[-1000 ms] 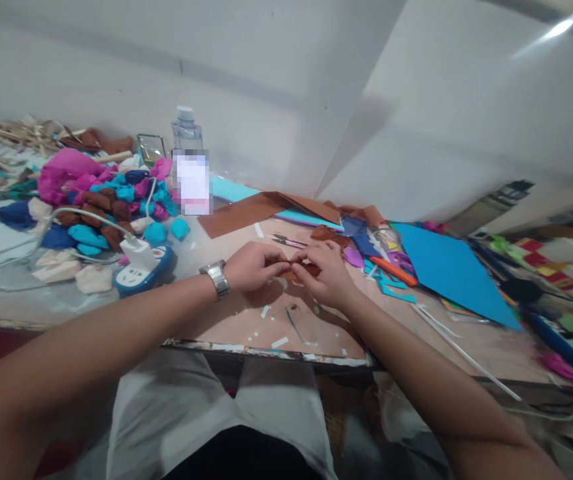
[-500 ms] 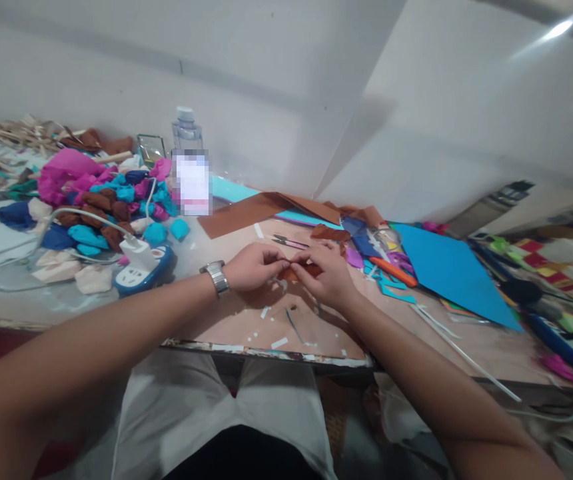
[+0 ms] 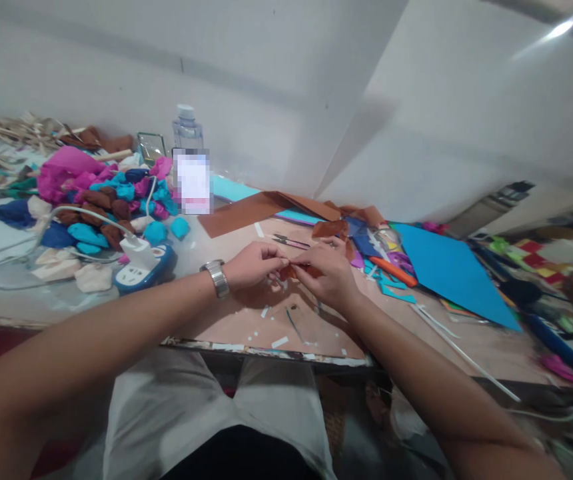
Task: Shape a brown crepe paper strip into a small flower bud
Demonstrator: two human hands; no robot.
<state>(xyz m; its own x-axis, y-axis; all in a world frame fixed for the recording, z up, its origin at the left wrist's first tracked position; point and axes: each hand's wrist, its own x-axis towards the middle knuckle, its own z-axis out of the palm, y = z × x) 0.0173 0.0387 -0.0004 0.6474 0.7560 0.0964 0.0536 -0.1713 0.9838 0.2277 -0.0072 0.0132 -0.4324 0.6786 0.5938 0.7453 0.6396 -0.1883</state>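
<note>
My left hand [image 3: 258,265], with a metal watch [image 3: 215,278] on its wrist, is closed in a pinch at the middle of the work board. My right hand [image 3: 327,273] meets it there, thumb and fingers pinched together. Between the fingertips is a small piece of brown paper [image 3: 294,272], mostly covered by the fingers. Just beyond the hands lie thread snips [image 3: 290,242] and a crumpled brown scrap [image 3: 330,229]. Small white bits [image 3: 280,343] and a thin dark strip [image 3: 294,324] lie on the board in front of them.
At left are crumpled colored bundles [image 3: 86,217], a power strip [image 3: 144,270] with a white plug, a bottle [image 3: 187,127] and a phone [image 3: 192,181]. Brown sheets [image 3: 241,212] lie behind. To the right are an orange cutter [image 3: 393,271], a blue sheet [image 3: 454,273] and white strips [image 3: 466,353].
My fingers have shifted slightly, and less of the brown paper shows between them. The brown scrap behind my right hand has changed shape a little. A blurred brown shape has appeared at the right edge.
</note>
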